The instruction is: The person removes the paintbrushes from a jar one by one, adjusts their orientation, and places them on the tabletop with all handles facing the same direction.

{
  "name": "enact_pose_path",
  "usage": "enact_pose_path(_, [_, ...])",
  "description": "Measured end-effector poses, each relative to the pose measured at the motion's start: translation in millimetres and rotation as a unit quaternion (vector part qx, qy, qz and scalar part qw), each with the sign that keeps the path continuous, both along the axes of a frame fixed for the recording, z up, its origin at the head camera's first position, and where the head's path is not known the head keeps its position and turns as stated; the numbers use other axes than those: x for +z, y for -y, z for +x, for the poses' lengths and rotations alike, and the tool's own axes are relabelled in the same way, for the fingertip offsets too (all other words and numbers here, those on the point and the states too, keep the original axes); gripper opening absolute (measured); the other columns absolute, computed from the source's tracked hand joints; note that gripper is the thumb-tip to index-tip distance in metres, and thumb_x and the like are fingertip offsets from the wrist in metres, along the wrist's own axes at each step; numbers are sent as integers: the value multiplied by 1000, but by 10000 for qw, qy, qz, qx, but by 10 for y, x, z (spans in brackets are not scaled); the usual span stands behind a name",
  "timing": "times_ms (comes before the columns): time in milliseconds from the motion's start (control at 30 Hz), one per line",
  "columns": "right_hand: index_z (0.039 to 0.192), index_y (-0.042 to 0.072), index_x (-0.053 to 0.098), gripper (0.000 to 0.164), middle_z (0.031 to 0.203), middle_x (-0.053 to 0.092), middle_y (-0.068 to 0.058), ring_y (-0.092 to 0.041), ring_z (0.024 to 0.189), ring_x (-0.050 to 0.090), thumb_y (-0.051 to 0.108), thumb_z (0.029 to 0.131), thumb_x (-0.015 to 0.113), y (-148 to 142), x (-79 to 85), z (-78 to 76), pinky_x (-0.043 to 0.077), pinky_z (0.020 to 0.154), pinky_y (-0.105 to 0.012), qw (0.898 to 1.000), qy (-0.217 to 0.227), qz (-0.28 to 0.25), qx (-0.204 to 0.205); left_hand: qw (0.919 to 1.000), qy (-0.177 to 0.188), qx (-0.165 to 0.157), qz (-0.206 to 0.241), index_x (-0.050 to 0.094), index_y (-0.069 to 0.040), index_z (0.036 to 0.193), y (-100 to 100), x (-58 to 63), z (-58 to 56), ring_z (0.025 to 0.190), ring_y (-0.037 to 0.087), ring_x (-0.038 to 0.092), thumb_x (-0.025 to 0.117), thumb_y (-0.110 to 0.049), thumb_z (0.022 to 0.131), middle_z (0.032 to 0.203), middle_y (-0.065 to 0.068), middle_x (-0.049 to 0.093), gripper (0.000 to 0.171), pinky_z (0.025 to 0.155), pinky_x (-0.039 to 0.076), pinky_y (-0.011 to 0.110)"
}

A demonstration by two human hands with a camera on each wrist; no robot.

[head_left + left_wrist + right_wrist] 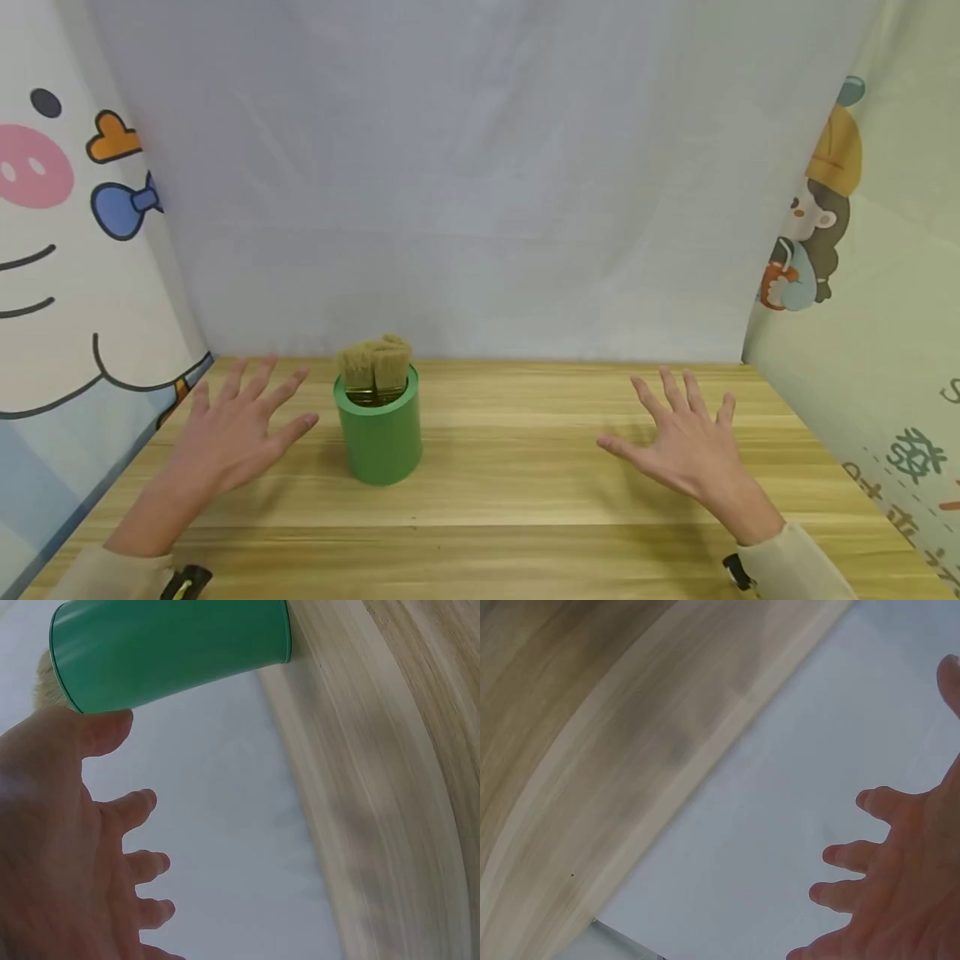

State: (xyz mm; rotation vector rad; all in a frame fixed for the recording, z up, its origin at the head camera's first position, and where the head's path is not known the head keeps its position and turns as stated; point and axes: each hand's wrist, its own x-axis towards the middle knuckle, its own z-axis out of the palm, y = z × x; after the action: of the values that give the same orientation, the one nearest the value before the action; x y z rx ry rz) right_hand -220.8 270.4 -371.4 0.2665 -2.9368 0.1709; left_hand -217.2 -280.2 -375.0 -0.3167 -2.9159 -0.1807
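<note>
L hand [236, 433] is spread wide over wood table [525, 492], thumb nr green cup [382, 448] but not touching. R hand [692, 450] is also spread over tabletop, well apart on cup's other side. Cup stands upright L of ctr w/ brushes [375, 368] in it, bristles up; prob. 2+, hard to count. Pale cloth [480, 183] hangs behind.

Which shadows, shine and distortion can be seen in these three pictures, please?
Head view: soft shadows on the wooden table near the left hand, right hand and green cup; left wrist view: faint sheen on the cup, table grain curving, probably lens distortion; right wrist view: blurry-edged shadows, grain bending similarly.
</note>
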Motion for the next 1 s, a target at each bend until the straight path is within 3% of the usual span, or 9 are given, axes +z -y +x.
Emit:
enact_pose_path(233, [166, 13, 37, 111, 167, 23, -31, -57, 153, 16, 89, 87, 52, 43, 3, 40, 1, 107, -88, 9999, -99, 40, 79, 9999, 53, -99, 62, 36, -19, 167, -59, 21, 38, 152, 60, 9, 45, -73, 102, 170, 28, 17, 86, 106, 7, 88])
enact_pose_path(533, [167, 9, 33, 111, 165, 27, -34, -59, 150, 21, 86, 89, 54, 84, -43, 47, 4, 108, -87, 9996, -95, -135, 225, 9992, 78, -315, 232, 36, -17, 167, -173, -27, 43, 149, 62, 18, 59, -69, 98, 169, 28, 22, 89, 105, 17, 88])
enact_pose_path(767, [166, 7, 34, 112, 160, 36, -35, -57, 147, 30, 86, 89, 55, 177, -14, 78, 11, 111, -84, 9987, -245, -212, 404, 9980, 145, -422, 452, 27, -20, 170, -194, 39, 23, 150, 60, 21, 62, -75, 93, 169, 28, 24, 101, 104, 21, 88])
enact_pose_path(867, [166, 6, 33, 112, 157, 40, -36, -56, 144, 37, 85, 89, 54, 244, 33, 113, 14, 113, -81, 9982, -233, -221, 499, 9960, 289, -512, 672, 23, -21, 171, -199, 85, 18, 151, 59, 18, 63, -75, 92, 169, 29, 22, 104, 106, 22, 86])
enact_pose_path(1000, [166, 5, 33, 108, 157, 42, -34, -53, 142, 44, 78, 92, 61, 368, 113, 168, 15, 116, -77, 9959, -106, -475, 765, 9880, 497, -687, 1288, 21, -21, 171, -209, 132, 5, 151, 59, 20, 68, -70, 93, 169, 29, 21, 104, 107, 27, 83])
